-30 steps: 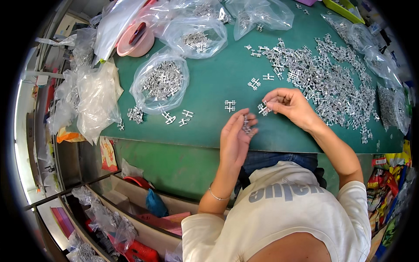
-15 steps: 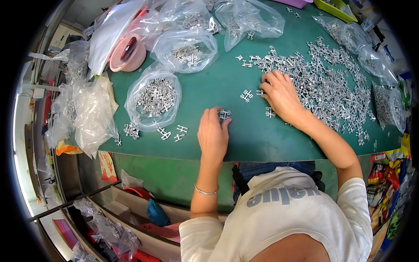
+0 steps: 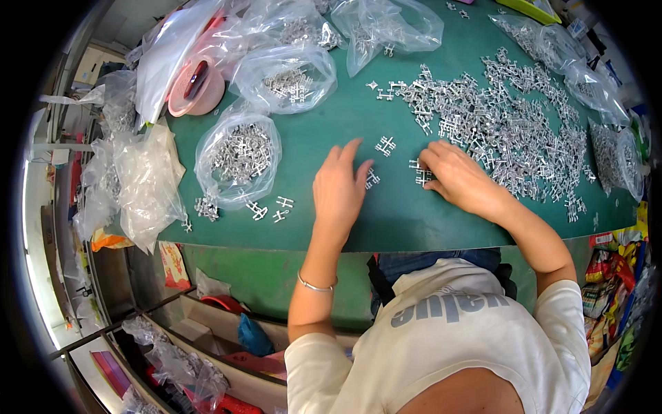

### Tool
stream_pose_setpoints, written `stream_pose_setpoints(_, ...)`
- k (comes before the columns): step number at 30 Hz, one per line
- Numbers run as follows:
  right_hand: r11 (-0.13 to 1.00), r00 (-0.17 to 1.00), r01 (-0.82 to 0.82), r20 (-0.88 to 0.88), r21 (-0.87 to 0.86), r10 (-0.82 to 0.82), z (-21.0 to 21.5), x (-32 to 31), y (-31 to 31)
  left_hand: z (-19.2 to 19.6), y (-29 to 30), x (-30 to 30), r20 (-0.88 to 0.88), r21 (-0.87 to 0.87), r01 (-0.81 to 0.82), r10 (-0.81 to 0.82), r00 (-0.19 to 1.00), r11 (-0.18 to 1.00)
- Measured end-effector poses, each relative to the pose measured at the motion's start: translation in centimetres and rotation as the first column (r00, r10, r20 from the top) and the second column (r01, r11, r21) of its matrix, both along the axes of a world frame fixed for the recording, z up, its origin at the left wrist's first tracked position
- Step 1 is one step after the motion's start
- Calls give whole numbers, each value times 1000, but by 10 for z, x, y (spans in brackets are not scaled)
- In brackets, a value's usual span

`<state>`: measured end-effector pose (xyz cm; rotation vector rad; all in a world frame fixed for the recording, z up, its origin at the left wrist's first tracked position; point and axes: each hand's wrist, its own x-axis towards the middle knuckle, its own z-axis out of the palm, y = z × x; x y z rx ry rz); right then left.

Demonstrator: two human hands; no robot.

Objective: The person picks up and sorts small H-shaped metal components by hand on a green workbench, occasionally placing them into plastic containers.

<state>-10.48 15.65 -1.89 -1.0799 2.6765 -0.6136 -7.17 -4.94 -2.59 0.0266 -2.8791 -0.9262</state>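
Small silver metal cross-shaped parts lie on the green table. My left hand [image 3: 340,185] is open, palm down, fingers stretched out and thumb apart. Beside its thumb lies one silver part [image 3: 372,179], partly hidden. To the right, my right hand [image 3: 456,176] has its fingers and thumb closed about another silver part [image 3: 419,172], partly covered by the fingertips. A loose silver part [image 3: 385,145] rests between and beyond the two hands. A large spread pile of the same parts [image 3: 510,124] stretches out behind my right hand.
Left on the green table [image 3: 303,221] stands an open clear bag of silver parts [image 3: 241,153], with a few loose ones near it. More filled bags lie along the far and right edges. A pink tub [image 3: 207,96] holds a dark red-handled tool. Drawers sit below, left.
My right hand has drawn nearer from the pile's edge onto a part on the table. My left hand's fingers have spread, and the part by its thumb sits slightly farther right.
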Motion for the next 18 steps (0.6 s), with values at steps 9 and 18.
stream_pose_setpoints(9, 985, 998, 27, -57, -171, -37, -7, 27, 1, -10, -1, 2, -2, -134, 217, -219, 976, 967)
stream_pose_setpoints(18, 893, 979, 1, -180, -451, -92, -19, -2, -23, -15, -7, 44, -129, 59, 19, -12, 992, 998)
